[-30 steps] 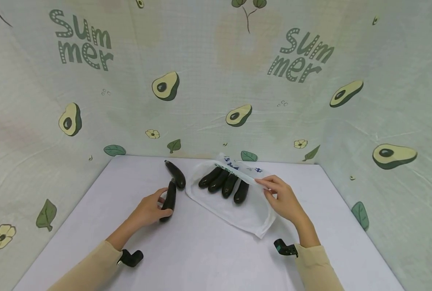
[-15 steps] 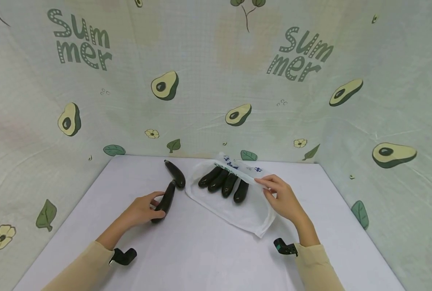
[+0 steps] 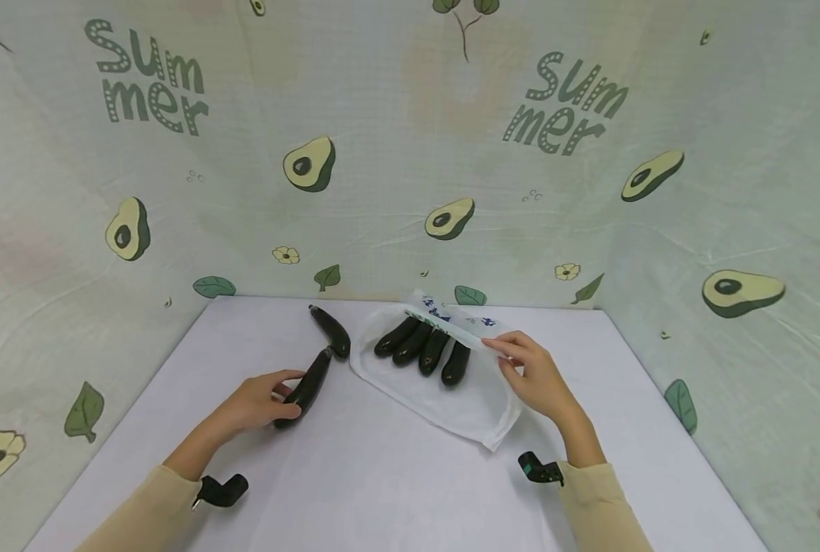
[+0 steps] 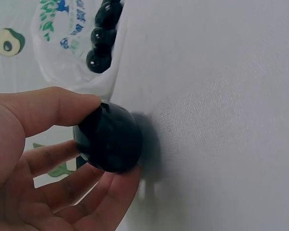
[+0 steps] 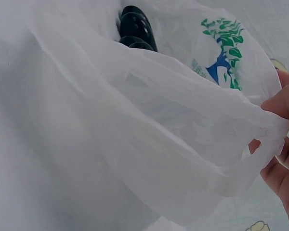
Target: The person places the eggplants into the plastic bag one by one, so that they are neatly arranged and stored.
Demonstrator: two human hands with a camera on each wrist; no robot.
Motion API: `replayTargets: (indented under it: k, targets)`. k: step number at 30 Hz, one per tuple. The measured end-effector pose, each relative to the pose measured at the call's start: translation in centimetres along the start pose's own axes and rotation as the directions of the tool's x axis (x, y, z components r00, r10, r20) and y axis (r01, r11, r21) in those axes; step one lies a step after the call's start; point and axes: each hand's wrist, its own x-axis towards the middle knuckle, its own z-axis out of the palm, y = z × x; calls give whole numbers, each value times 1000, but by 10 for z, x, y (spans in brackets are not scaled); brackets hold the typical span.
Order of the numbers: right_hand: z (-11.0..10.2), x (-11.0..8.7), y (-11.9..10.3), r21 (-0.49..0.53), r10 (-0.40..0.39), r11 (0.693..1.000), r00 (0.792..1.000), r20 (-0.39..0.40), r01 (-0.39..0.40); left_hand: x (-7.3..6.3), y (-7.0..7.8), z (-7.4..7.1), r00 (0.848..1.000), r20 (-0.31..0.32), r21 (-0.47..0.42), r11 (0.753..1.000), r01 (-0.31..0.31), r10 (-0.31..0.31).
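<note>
Toward the left edge of the desk (image 3: 410,498), the left hand (image 3: 257,402) grips one eggplant (image 3: 309,386) between thumb and fingers; both are more to the left than one second ago. The right hand (image 3: 533,376) pinches, same as then, one white plastic bag (image 3: 475,406), which contains four eggplants (image 3: 431,354). Near the back edge lies one loose eggplant (image 3: 330,333).

The far ends of the four eggplants (image 3: 433,353) are hidden by the bag (image 3: 420,396); the right grip (image 5: 285,101) is cropped by the right wrist view's edge.
</note>
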Motion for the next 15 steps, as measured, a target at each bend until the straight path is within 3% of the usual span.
replayTargets:
  k: [7, 15]
  targets:
    - [1, 1, 1, 1, -35, 999, 999, -18, 35, -13, -2, -7, 1000, 7, -27, 1000, -6, 6]
    - [1, 0, 2, 11, -47, 999, 999, -27, 47, -17, 13, -8, 998, 31, -48, 997, -53, 55]
